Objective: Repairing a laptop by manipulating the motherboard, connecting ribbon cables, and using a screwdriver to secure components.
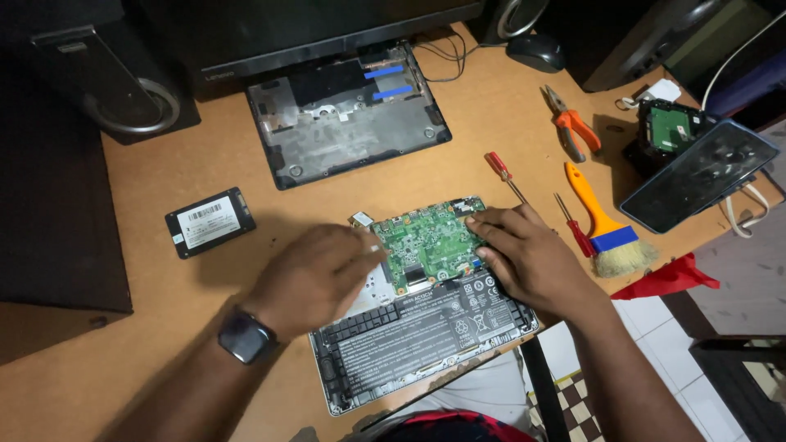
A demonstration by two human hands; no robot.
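We see an opened laptop (409,327) lying base-up at the near edge of the wooden desk (123,368), its cover off. Its green circuit board (426,241) is crowded with small chips and connectors, and below it sits a wide black battery (426,327) with white printing. Our right hand (532,258) rests on the board's right edge, fingers spread flat and pressing, clasping nothing. Our left hand (315,274), blurred, hovers at the board's left edge with its fingers loosely curled; we cannot tell whether it pinches anything. The removed bottom cover (348,115) lies farther back, a black drive (210,221) to the left, and a red screwdriver (506,176) and orange-handled brush (606,225) to the right.
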